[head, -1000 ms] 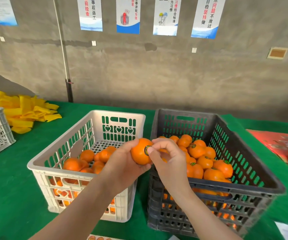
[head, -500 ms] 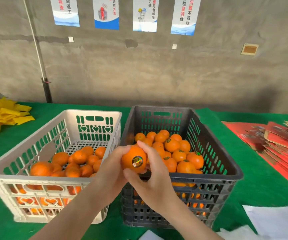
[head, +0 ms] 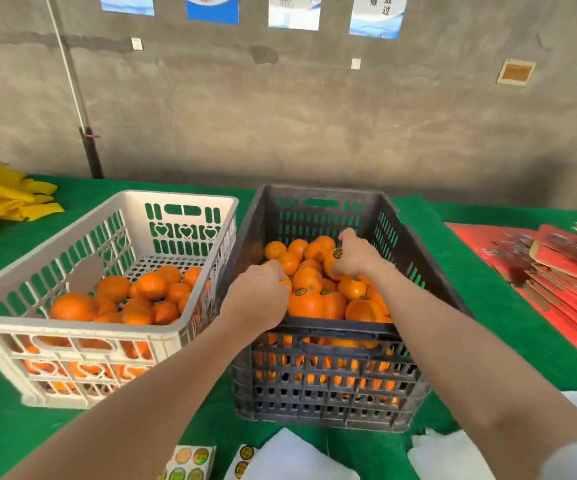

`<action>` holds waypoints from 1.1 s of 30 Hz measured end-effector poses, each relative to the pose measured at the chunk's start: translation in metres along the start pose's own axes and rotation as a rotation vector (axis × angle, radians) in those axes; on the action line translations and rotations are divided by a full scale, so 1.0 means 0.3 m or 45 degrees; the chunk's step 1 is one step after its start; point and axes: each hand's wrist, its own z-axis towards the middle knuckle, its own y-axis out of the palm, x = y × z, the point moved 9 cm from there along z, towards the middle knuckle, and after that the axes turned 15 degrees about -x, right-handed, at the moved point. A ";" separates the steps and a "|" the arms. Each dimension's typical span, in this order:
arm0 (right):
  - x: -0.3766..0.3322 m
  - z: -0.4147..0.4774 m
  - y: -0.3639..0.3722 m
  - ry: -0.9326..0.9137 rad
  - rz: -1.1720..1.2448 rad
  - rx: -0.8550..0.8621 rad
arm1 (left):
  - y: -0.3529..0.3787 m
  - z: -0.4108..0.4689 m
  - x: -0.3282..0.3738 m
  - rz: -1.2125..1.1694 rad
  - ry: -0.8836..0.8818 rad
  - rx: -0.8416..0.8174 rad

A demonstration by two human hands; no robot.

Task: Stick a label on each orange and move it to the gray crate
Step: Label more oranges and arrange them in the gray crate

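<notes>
The labelled orange [head: 332, 264] sat in the gray crate [head: 318, 393], on the far right of the heap. It was round, with no long axis to tell, and its label [head: 338, 253] faced up and toward the near side. The right hand [head: 358, 258] reached in over the near rim, back upward, with its fingers curled round the fruit from the right.

The left hand [head: 257, 297] hung knuckles-up over the crate's near-left corner, fingers bent down and close together. A sliver of another orange [head: 286, 283] showed at their tips, but I could not tell whether they gripped it.

The gray crate held a heap of oranges [head: 314, 303], some stickered. Just left of it, the white crate [head: 72, 330] held plain oranges [head: 148, 285]. Sticker sheets [head: 190, 460] lay on the green table [head: 470, 271] at the near edge.
</notes>
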 end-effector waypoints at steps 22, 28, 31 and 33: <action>-0.316 -0.594 0.652 -1.081 -0.065 -0.391 | -0.044 -0.106 0.055 0.181 0.031 0.259; -0.154 -0.439 0.985 -0.630 -0.424 -0.899 | -0.031 -0.183 0.050 -0.058 0.161 0.372; -0.148 -0.424 1.004 -0.615 -0.425 -0.855 | -0.032 -0.277 0.021 -0.296 0.331 0.434; -0.155 -0.425 0.987 -0.640 -0.382 -0.808 | -0.020 -0.389 -0.002 -0.302 0.429 0.581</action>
